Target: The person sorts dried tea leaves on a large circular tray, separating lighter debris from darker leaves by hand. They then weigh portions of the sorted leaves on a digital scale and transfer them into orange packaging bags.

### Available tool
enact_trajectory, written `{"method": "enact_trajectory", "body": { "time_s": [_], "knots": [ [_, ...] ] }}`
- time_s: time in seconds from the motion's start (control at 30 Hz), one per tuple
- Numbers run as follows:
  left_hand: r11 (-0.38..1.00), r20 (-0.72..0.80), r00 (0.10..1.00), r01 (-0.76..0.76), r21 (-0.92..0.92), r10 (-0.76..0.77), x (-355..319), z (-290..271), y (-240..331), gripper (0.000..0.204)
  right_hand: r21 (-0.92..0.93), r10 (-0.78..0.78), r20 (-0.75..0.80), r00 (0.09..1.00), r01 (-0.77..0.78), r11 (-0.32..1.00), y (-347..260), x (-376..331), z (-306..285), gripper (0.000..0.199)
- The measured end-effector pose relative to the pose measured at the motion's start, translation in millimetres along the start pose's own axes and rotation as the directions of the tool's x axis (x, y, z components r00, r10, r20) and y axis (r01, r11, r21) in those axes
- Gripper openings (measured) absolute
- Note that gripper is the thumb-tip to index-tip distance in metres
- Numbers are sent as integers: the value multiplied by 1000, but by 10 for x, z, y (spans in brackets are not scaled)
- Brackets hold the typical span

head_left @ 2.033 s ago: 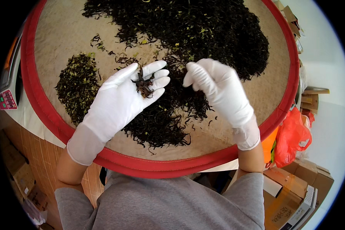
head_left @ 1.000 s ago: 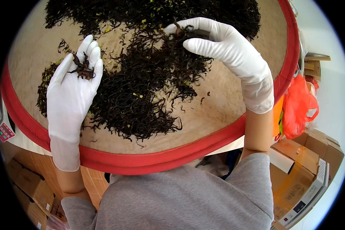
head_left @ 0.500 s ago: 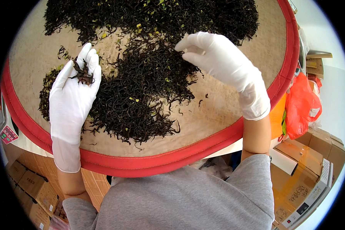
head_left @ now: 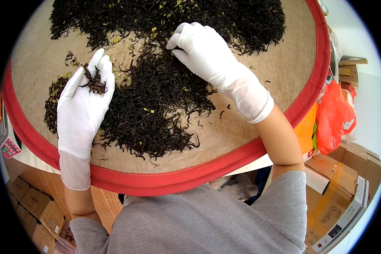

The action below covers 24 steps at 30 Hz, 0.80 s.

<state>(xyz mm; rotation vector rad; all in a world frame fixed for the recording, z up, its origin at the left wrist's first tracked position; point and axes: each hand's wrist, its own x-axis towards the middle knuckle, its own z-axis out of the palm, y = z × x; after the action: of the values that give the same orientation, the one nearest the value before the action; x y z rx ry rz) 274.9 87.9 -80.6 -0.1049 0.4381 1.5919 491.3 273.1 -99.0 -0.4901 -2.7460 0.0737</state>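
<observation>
My left hand (head_left: 79,114), in a white glove, lies palm up at the left side of a round, red-rimmed mat (head_left: 228,137). A small clump of dark brown leaves (head_left: 96,86) is cupped in its bent fingers. At the upper middle, my gloved right hand (head_left: 209,53) bends downward, thumb and fingertips drawn close together over the twisted dark tea leaves (head_left: 152,101). Whatever may be between those fingertips is too small to make out. Beside the left hand lies a smaller pile of greenish-brown leaf bits (head_left: 52,101), partly hidden by the glove.
A larger heap of dark tea leaves (head_left: 127,19) with yellow-green flecks covers the mat's far side. Right of the mat hang red plastic bags (head_left: 334,116), with cardboard boxes (head_left: 334,173) below. More boxes (head_left: 46,213) stand on the floor at lower left.
My right hand has moved left and slightly away from me over the leaves, and its fingers have drawn closer together. My left hand has barely shifted and still holds the clump.
</observation>
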Motion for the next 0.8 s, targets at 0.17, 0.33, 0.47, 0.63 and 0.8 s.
{"method": "enact_trajectory", "body": {
  "time_s": [0.17,0.33,0.47,0.63,0.8],
  "knots": [
    [999,-5,1000,4,-49,-4,-13,19,4,45,169,146,14,989,-146,975,-7,12,-14,11],
    [999,22,1000,9,-35,-8,-13,-35,48,45,436,350,54,935,-337,834,-49,12,-153,9],
    [998,15,1000,24,-56,-23,-11,-7,27,46,254,183,-75,980,-158,954,-33,69,-167,7],
    [1000,16,1000,18,-21,-18,-15,-38,24,46,88,12,5,1000,-12,996,-97,81,-89,9],
    [999,9,1000,26,-42,-26,-14,-13,10,45,-16,29,27,999,-28,999,-76,73,12,15]
  ]
}}
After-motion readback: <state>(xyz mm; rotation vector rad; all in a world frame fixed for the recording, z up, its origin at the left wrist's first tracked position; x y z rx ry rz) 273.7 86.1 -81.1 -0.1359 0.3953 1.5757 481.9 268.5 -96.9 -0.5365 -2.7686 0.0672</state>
